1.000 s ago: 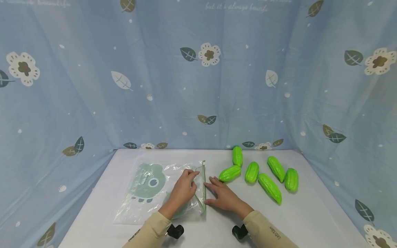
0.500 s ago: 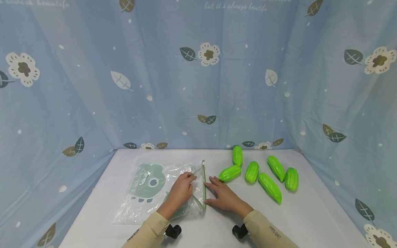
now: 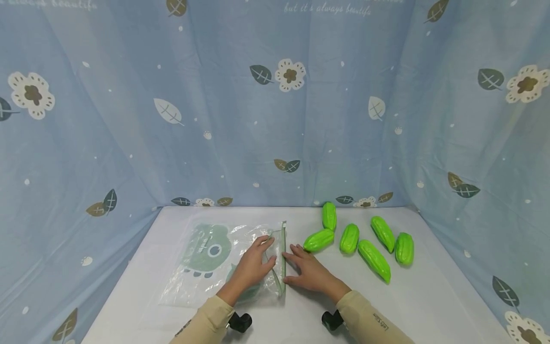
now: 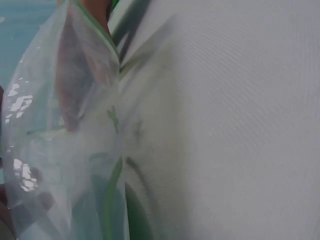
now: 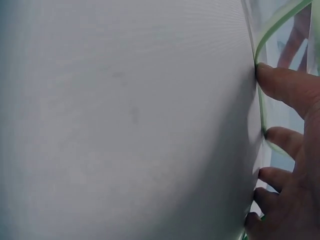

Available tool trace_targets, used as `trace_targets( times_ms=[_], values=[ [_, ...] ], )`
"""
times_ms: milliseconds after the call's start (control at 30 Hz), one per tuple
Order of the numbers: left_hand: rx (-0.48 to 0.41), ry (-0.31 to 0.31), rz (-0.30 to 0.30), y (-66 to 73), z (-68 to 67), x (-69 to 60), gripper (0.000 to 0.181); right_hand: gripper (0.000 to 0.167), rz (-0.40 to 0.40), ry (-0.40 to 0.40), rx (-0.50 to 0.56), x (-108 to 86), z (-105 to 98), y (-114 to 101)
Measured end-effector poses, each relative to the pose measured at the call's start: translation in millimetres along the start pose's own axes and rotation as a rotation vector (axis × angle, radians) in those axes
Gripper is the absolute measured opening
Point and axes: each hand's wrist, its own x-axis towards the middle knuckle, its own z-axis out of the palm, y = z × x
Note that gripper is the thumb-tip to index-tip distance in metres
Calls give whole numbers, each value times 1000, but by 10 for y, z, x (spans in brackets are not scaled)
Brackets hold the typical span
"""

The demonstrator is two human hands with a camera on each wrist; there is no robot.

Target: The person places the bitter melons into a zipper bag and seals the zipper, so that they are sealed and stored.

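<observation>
A clear plastic zip bag (image 3: 215, 286) with a green dinosaur print lies flat on the white table, its green-edged mouth facing right. Over the top layer near that mouth is my left hand (image 3: 250, 267), thumb and forefinger spread apart at the upper green edge. My right hand (image 3: 311, 273) lies just right of the bag, fingers spread, fingertips touching the lower green edge. In the right wrist view the thumb (image 5: 285, 85) meets the green strip (image 5: 275, 27). The mouth gapes a little between the two layers. Through the plastic (image 4: 45, 150), the left wrist view shows fingers only dimly.
Several bright green ribbed vegetables, like bitter melons, lie at the right; the nearest melon (image 3: 319, 241) is just beyond my right hand. A blue patterned curtain (image 3: 232, 134) surrounds the white table (image 3: 434, 306). Black wrist cameras (image 3: 239, 322) sit under both forearms.
My left hand drew slightly left, then came back, and its thumb and forefinger have spread apart. The bag shifted slightly, its near edge rising. My right hand stayed in place.
</observation>
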Motion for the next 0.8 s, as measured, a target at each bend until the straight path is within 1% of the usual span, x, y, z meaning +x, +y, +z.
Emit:
trace_targets(
  times_ms=[200,267,433,533,633,700,800],
  values=[
    [-85,25,-15,-2,-81,6,54,84,8,-4,-42,33,22,3],
    [-88,32,-24,-13,-102,-2,56,86,17,-4,-57,40,20,-4],
    [-86,26,-82,-61,-128,-27,59,85,34,-5,-74,41,-9,-17],
    [-79,-4,-97,-95,-129,-46,61,84,34,-3,-60,31,-32,-21],
    [-49,-51,-85,-141,-108,-60,60,84,27,-4,-55,24,-36,-19],
    [-31,-76,-65,-164,-92,-71,59,85,22,-6,-52,25,-35,-16],
    [-28,-98,-56,-185,-71,-80,56,85,15,-8,-54,34,-26,-11]
  ],
)
